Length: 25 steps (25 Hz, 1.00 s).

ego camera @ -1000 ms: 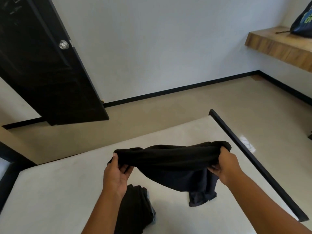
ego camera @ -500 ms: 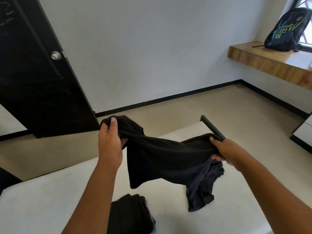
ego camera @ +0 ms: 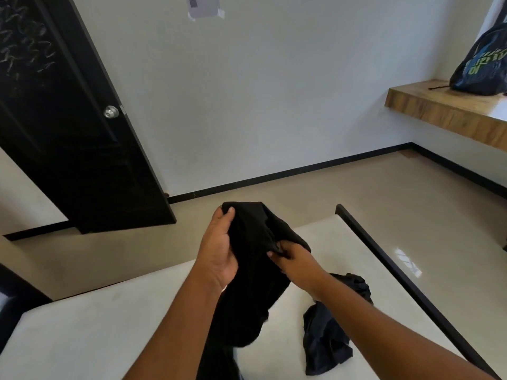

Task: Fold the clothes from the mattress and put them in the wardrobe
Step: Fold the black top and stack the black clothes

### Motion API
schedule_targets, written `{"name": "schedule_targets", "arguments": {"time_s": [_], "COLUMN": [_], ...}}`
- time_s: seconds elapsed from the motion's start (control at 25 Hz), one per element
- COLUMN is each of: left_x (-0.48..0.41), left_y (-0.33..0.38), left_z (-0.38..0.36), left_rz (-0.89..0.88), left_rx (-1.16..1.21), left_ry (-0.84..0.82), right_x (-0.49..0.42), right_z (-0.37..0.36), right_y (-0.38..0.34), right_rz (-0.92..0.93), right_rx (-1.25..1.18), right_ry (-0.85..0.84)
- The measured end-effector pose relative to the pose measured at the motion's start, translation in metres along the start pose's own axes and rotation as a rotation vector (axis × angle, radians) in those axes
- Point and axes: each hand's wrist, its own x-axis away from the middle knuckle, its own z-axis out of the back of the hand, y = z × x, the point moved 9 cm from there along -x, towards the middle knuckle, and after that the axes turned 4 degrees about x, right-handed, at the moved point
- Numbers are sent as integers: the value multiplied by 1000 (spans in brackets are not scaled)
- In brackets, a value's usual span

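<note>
The left hand [ego camera: 219, 250] is gripping the top of the black garment [ego camera: 247, 311] hanging above the mattress [ego camera: 96, 338] while the right hand [ego camera: 297, 263] is pinching its edge; limp and light, it is likely calling for holds at its corners.

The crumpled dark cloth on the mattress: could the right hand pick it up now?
Probably not yet: the right hand is pinching the black garment. The crumpled cloth lies close by, uncovered.
</note>
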Motion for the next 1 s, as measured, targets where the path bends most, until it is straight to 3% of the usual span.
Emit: {"name": "schedule_targets", "arguments": {"time_s": [0.12, 0.24, 0.4, 0.48, 0.52, 0.64, 0.72, 0.84, 1.0], "left_x": [-7, -13, -13, -4, 2, 21, 22, 10, -11], "left_y": [30, 50, 42, 27, 12, -51, -81, -94, -29], "left_z": [27, 57, 56, 37, 22, -15, -16, -15, -29], "left_rz": [-119, -203, -270, -396, -408, -207, -86, -60, -358], "left_rx": [-265, -526, -852, -983, -987, -1034, -1163, -1369, -1208], "left_ry": [146, 291, 322, 241, 121, -260, -349, -394, -103], "right_x": [-2, 4, -7, -17, -21, -28, -28, -35, -36], "right_z": [25, 58, 48, 45, 46, 47, 49, 68, 63], "right_y": [1, -31, -72, -87, -94, -105, -113, -122, -118], "right_rz": [66, 137, 52, 38, 30, -43, -106, -131, -226], "right_rx": [157, 84, -72, -117, -119, -188, -292, -366, -455], "right_ry": [48, 202, -63, -89, -76, -88, -127, -66, -70]}}
